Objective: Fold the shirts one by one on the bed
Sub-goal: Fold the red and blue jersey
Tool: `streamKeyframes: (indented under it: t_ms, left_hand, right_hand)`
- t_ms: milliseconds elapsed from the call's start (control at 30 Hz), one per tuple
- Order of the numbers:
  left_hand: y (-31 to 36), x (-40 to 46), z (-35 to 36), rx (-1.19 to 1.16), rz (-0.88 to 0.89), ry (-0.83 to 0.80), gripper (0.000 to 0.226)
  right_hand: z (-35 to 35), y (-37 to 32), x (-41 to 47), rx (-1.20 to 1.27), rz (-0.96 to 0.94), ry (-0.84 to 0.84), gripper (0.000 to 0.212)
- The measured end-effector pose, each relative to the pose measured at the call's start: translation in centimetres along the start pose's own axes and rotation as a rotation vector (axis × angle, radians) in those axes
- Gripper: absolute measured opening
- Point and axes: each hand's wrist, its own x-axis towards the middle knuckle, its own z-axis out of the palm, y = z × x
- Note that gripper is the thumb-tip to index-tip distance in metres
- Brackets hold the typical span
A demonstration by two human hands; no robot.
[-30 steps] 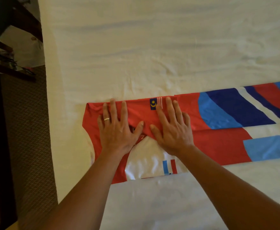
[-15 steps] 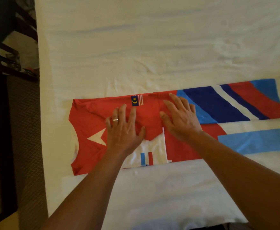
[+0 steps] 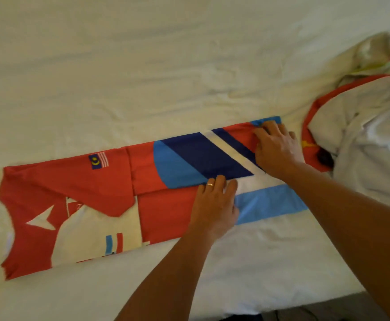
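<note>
Shirt (image 3: 78, 181), red with blue and white stripes, lies folded into a long strip across the middle of the frame on the white bed (image 3: 120, 77). Left hand (image 3: 214, 205), with a ring on one finger, rests flat on the strip right of centre, fingers straight and grasping nothing. Right hand (image 3: 277, 151) presses the strip's far right end, its fingers slightly bent over the blue corner; whether they pinch the cloth I cannot tell. Just beside that end, at the right edge, sits a heap of crumpled clothes (image 3: 363, 135), white with a red trim.
</note>
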Motion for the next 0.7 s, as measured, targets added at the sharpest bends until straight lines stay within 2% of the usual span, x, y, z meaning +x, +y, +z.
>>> streamKeyframes:
  t_ms: [133,333,433,500,600,700]
  left_hand:
    - [5.0,2.2,1.7,-0.057,0.05,-0.026,0.041]
    - [9.5,3.1,3.0,0.014,0.135,-0.086,0.058]
    - [10.8,3.7,3.3,0.028,0.133,-0.083,0.055]
    - [11.3,4.1,3.9,0.001,0.145,-0.052,0.044]
    - [11.6,4.1,4.4,-0.098,0.169,-0.009,0.031]
    - [11.3,3.3,3.9,-0.267,0.101,0.085,0.013]
  right_hand:
    - [-0.6,4.1,1.5,0.035,-0.004,0.02,0.036]
    - [-1.6,5.6,3.1,0.145,-0.091,-0.123,0.057]
    - [-2.1,5.7,3.9,0.205,-0.089,-0.159,0.059]
    - [-2.1,5.8,4.5,0.28,-0.055,-0.177,0.054]
    - [-1.8,5.6,4.8,0.343,0.041,-0.154,0.027]
    - [-2.5,4.8,4.7,0.439,0.166,-0.161,0.011]
